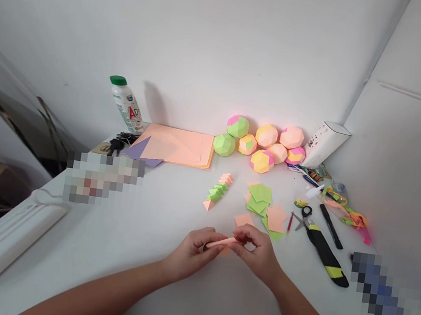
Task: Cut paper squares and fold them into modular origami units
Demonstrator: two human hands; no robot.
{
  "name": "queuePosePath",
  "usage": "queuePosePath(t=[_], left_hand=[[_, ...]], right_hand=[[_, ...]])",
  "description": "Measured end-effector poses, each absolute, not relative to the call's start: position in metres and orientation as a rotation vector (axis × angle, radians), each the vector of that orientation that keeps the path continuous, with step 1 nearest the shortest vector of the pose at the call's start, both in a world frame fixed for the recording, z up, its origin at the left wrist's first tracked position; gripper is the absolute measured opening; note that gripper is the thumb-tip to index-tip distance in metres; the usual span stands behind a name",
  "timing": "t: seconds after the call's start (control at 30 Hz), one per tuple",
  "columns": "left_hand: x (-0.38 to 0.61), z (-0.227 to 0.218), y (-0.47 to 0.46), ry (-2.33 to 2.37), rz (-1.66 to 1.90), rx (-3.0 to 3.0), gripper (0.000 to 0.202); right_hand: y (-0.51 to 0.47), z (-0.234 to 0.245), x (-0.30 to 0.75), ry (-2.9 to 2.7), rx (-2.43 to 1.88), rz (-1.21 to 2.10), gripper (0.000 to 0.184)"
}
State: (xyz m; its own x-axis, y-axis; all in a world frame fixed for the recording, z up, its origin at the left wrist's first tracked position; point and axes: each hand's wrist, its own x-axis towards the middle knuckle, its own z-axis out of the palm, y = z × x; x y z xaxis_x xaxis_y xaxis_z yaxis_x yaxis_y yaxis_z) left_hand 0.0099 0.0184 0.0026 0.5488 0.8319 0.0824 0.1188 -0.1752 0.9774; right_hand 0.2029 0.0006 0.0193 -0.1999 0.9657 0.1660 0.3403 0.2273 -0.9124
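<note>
Pinched at its two ends between the fingertips of the left hand (197,251) and the right hand (257,247), a narrow folded piece of peach paper (220,243) is held over the white table (167,193), between five and six o'clock from the view's centre. Relative to this piece, a row of folded peach and green paper units (215,195) lies at twelve o'clock, a loose pile of flat green and peach paper sheets (261,192) at one, and a black-and-yellow elongated tool (325,254) at three.

Behind the folded paper (220,242) lie loose sheets (259,200), then 8 paper balls (264,140).
</note>
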Motion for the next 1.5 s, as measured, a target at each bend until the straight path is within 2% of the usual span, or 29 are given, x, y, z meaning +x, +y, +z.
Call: queuePosePath(t=[0.8, 1.0, 1.2, 1.5], left_hand=[[0.01, 0.001, 0.018, 0.82, 0.808, 1.746, 0.025], [0.011, -0.002, 0.017, 0.856, 0.812, 1.685, 0.02], [0.012, -0.001, 0.019, 0.869, 0.754, 1.554, 0.03], [0.013, -0.008, 0.02, 0.888, 0.774, 1.564, 0.032]], right_hand=[[0.003, 0.013, 0.202, -1.403, -1.116, 1.336, 0.009], [0.001, 0.017, 0.202, -1.478, -1.169, 1.268, 0.013], [-0.001, 0.023, 0.2, -1.695, -1.239, 1.034, 0.016], [0.0, 0.018, 0.201, -1.674, -1.303, 1.076, 0.021]])
